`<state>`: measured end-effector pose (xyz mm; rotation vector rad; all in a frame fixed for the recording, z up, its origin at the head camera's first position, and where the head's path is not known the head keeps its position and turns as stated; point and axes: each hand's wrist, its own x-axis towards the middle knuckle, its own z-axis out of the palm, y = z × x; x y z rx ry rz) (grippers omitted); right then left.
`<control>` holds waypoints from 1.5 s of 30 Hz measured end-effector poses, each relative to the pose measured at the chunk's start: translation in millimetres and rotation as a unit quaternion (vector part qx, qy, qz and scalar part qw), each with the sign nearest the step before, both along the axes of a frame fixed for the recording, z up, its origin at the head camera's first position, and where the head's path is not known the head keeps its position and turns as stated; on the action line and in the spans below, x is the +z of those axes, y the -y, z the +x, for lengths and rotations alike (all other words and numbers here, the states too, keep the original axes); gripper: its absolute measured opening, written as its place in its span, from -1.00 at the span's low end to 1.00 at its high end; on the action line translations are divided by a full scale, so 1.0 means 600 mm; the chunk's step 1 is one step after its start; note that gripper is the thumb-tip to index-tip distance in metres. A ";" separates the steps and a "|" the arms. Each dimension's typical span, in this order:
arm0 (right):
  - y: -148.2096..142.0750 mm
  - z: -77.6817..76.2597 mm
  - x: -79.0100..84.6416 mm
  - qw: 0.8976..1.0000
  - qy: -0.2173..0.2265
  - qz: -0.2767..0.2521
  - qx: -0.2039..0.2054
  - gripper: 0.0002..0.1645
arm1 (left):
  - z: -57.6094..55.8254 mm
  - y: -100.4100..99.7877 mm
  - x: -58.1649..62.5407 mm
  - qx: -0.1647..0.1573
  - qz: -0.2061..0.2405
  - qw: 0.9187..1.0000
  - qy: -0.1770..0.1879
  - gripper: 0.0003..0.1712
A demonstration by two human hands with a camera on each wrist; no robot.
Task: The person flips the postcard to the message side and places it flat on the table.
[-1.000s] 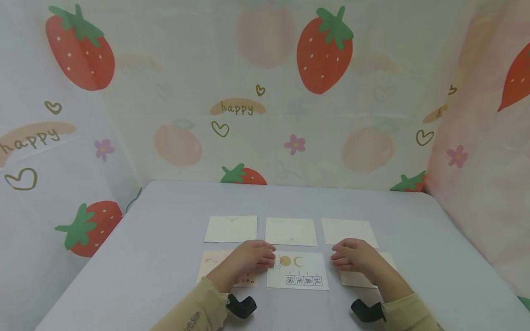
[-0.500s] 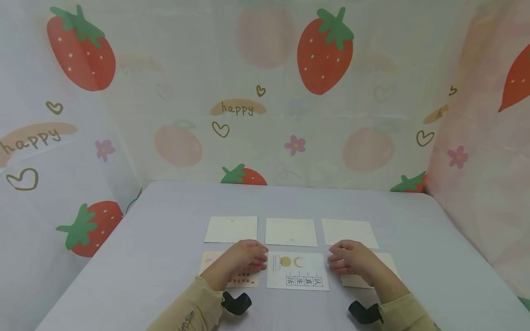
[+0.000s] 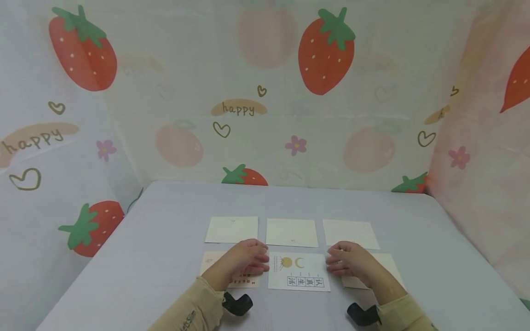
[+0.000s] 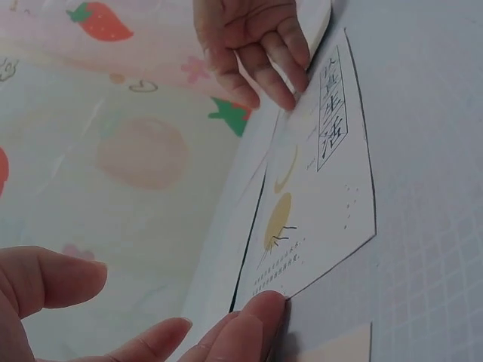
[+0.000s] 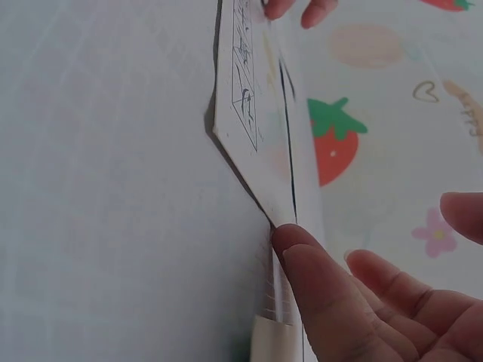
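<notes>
A white card with a sun, a moon and boxed characters (image 3: 299, 272) lies mid-front on the grey table (image 3: 165, 220). My left hand (image 3: 247, 260) rests with its fingertips (image 4: 241, 332) against the card's (image 4: 321, 188) left edge. Under that hand lies a cream card (image 3: 211, 265). My right hand (image 3: 348, 262) rests over a blank card (image 3: 389, 269), its fingertips (image 5: 302, 256) touching the printed card's (image 5: 243, 98) right corner. Neither hand grips anything. In the left wrist view the right hand (image 4: 256, 45) shows at the card's far edge.
Three blank cards (image 3: 232, 229) (image 3: 291, 232) (image 3: 350, 233) lie in a row just beyond the hands. Strawberry-print curtain walls (image 3: 265, 92) close in the table at the back and on both sides. Black wrist mounts (image 3: 238, 304) (image 3: 361, 315) sit near the front edge.
The left fingertips slid left off the sun drawing to the card's edge. The right hand crept a little left to the card's right edge. The cards have not moved.
</notes>
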<state>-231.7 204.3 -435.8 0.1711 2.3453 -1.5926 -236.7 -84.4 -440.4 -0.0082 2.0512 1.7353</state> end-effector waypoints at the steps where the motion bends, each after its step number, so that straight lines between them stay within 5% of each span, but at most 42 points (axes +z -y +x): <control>1: 0.000 0.000 0.000 1.000 0.000 -0.001 -0.001 -0.68 | 0.000 0.000 -0.001 0.002 0.004 1.000 0.002 -0.61; 8: 0.000 0.003 -0.003 1.000 0.000 -0.016 0.011 -0.68 | -0.001 -0.004 -0.011 0.020 0.042 0.999 0.024 -0.51; 18: 0.001 0.002 -0.002 1.000 -0.005 -0.013 0.006 -0.68 | -0.002 0.000 0.001 0.043 -0.006 0.999 0.013 -0.56; 37: -0.010 0.000 -0.001 0.995 -0.010 -0.103 0.014 -0.56 | 0.004 0.006 0.004 0.030 0.034 0.999 0.025 -0.52; 45: -0.003 -0.004 -0.009 0.999 -0.024 -0.047 0.000 -0.52 | 0.004 0.005 0.001 0.032 0.037 0.999 0.023 -0.53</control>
